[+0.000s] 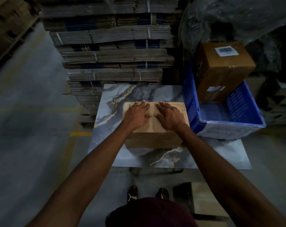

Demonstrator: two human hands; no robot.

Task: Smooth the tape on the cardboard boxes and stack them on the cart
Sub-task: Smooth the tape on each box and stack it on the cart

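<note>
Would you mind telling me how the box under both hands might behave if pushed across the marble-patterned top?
The cardboard box looks stiff: its top stays flat under both flat hands. It sits broad and low, so tipping seems unlikely. The tabletop looks glossy, so it would probably slide.

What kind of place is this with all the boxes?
Most likely a warehouse or packing room. Tall stacks of flat cardboard tied in bundles stand behind the table, a box is being pressed flat by both hands, and a blue crate holds another labelled box. The floor is bare concrete.
</note>
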